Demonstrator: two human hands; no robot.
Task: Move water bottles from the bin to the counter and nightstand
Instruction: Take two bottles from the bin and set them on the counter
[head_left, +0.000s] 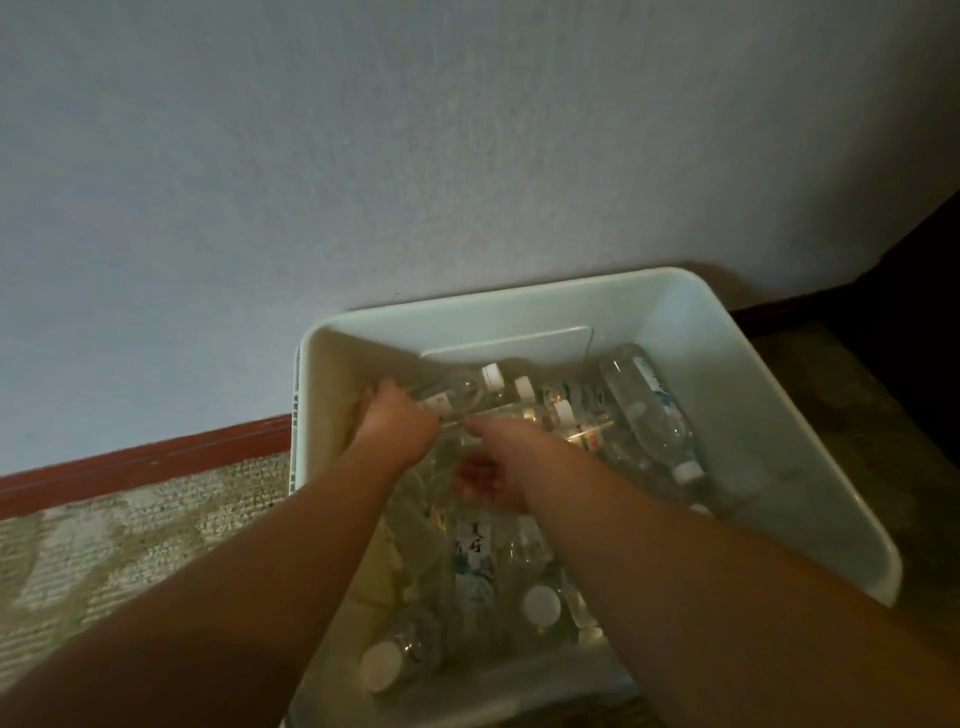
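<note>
A pale plastic bin (789, 467) stands on the carpet against the wall and holds several clear water bottles with white caps. Both my arms reach down into it. My left hand (397, 423) grips a clear bottle (467, 392) lying at the bin's far left, its cap pointing right. My right hand (493, 470) is lower in the middle of the bin, fingers curled among the bottles; what it holds is hidden by the hand. A large bottle (649, 405) lies slanted along the right side. More bottles (475, 566) lie below my arms.
A grey-white wall (415, 156) rises directly behind the bin, with a red-brown skirting board (145, 462) at its foot. Patterned carpet (104, 545) spreads to the left. Dark furniture (914, 291) fills the far right corner.
</note>
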